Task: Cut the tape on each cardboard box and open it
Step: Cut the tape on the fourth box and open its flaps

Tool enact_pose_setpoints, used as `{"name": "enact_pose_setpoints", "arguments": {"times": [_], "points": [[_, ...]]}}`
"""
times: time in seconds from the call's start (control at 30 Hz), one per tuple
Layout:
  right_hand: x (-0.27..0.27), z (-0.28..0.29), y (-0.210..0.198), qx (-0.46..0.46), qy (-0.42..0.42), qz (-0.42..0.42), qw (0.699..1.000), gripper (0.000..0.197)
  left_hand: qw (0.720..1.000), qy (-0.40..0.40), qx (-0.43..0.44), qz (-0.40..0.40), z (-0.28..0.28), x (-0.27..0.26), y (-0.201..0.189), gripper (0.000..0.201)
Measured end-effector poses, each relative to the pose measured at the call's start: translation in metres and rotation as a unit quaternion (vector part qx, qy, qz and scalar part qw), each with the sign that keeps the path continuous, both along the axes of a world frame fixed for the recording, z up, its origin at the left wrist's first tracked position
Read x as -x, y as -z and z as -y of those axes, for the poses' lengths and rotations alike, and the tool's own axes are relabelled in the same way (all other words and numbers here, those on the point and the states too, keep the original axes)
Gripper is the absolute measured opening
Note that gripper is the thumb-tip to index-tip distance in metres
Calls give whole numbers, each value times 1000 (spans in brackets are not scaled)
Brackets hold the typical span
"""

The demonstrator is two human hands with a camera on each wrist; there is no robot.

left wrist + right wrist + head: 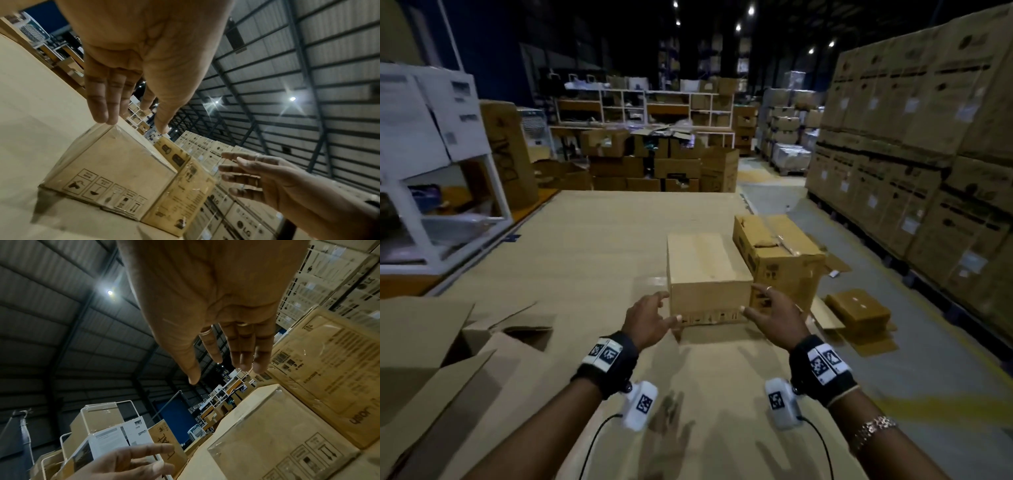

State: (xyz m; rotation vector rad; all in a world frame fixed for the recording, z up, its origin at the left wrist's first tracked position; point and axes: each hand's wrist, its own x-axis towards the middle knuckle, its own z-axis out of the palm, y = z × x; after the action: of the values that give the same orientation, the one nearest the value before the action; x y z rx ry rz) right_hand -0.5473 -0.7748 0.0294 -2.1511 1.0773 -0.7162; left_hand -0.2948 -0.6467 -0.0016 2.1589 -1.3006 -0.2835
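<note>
A small closed cardboard box (709, 274) stands on the cardboard-covered surface (602, 246), with handling symbols on its near face and clear tape along its edges (115, 170) (277, 426). My left hand (664, 308) is at its near left corner, fingers straight and spread (102, 105), fingertips close to the top edge. My right hand (753, 301) is at the near right corner, fingers straight (240, 353), holding nothing. Whether either hand touches the box is unclear. No cutting tool is visible.
A second brown box (780, 253) with torn tape on top stands just behind and to the right of the small one. An opened box (465, 342) with raised flaps is at the near left. Flattened cardboard (856, 308) lies at the right. Stacked cartons (911, 154) line the right side.
</note>
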Motion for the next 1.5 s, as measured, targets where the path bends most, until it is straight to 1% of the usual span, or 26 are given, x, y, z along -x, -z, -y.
{"name": "enact_pose_setpoints", "arguments": {"times": [0.07, 0.13, 0.23, 0.37, 0.47, 0.63, 0.7, 0.73, 0.8, 0.83, 0.87, 0.93, 0.97, 1.0, 1.07, 1.13, 1.2, 1.27, 1.3, 1.37, 1.43, 1.5], "points": [[-7, 30, 9, -3, 1, 5, 1000, 63, 1000, -10, -13, 11, 34, -9, 11, 67], [-18, 57, 23, -1, 3, 13, 1000, 63, 999, -31, -30, 20, 65, -19, 23, 75], [-36, 89, 45, 18, -1, -2, 1000, 65, 998, -63, -18, 6, 101, -26, 39, 84], [-57, 120, 63, 37, -21, -32, 999, 68, 995, -97, 14, -6, 139, -34, 58, 75], [-65, 137, 76, 35, -26, -30, 999, 67, 996, -88, 17, -17, 157, -55, 77, 67], [-77, 151, 96, 35, -44, -37, 998, 68, 995, -92, 43, 5, 161, -91, 95, 53], [-85, 156, 105, 20, -52, -17, 998, 69, 993, -95, 64, 1, 159, -103, 95, 54], [-89, 158, 110, 4, -59, 6, 998, 71, 993, -95, 72, -12, 158, -105, 92, 56], [-99, 161, 120, -43, -67, 79, 994, 73, 990, -110, 76, -54, 159, -107, 87, 58], [-104, 160, 124, -68, -63, 114, 989, 73, 985, -123, 74, -93, 161, -109, 87, 63], [-109, 159, 126, -86, -54, 137, 985, 70, 978, -135, 75, -143, 161, -109, 85, 74], [-117, 156, 128, -128, -25, 143, 981, 79, 959, -145, 88, -228, 164, -111, 87, 94], [-119, 154, 128, -145, -6, 138, 980, 78, 953, -142, 92, -252, 165, -111, 89, 95], [-121, 155, 130, -155, 15, 134, 979, 73, 949, -140, 92, -269, 166, -110, 90, 90], [-122, 154, 128, -163, 46, 143, 975, 57, 944, -138, 91, -286, 162, -106, 88, 79], [-116, 153, 120, -166, 57, 146, 974, 42, 944, -130, 87, -289, 153, -100, 82, 69], [-106, 148, 113, -173, 48, 147, 973, 36, 947, -118, 76, -289, 138, -90, 73, 52], [-94, 138, 109, -171, 44, 137, 975, 37, 941, -110, 79, -309, 117, -73, 63, 33], [-87, 132, 107, -165, 45, 127, 977, 39, 937, -105, 81, -322, 103, -64, 61, 30], [-75, 115, 102, -146, 44, 116, 981, 38, 927, -99, 85, -352, 73, -47, 58, 33], [-61, 93, 93, -122, 42, 119, 984, 31, 916, -94, 83, -382, 40, -30, 56, 34], [-45, 66, 84, -98, 43, 123, 987, 27, 903, -75, 93, -413, 6, -10, 53, 30]]}}
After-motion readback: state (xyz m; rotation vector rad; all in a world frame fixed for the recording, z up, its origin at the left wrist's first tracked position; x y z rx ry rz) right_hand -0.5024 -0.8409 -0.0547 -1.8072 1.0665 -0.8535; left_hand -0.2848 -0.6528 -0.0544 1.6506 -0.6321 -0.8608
